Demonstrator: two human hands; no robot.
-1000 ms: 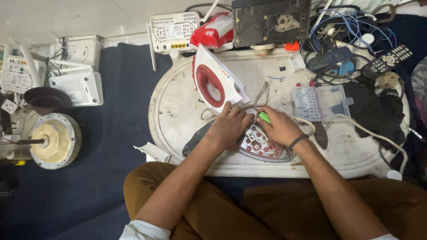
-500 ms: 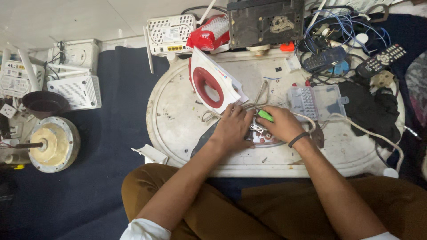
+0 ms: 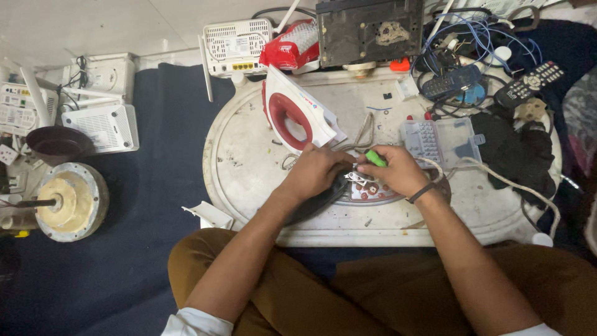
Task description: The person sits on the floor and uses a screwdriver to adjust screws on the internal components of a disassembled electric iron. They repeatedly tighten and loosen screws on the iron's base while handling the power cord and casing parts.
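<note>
Far left: a round metal motor housing and a dark bowl are set down on the blue floor mat, beside white router boxes, apart from the work.
Counter: a white oval tray-like counter is used as the work surface.
Iron shell: the red-and-white iron cover is stood tilted just behind the hands, kept out of the way yet near.
Left hand: the left hand is laid over the dark rear of the iron base, fingers curled and pressed down, apparently to steady it.
Right hand: the right hand is closed around a green-handled screwdriver, fingers pinching it, tip aimed down at the exposed soleplate.
Right of hands: a clear parts box is kept within reach; cables and remote controls are piled further off.
</note>
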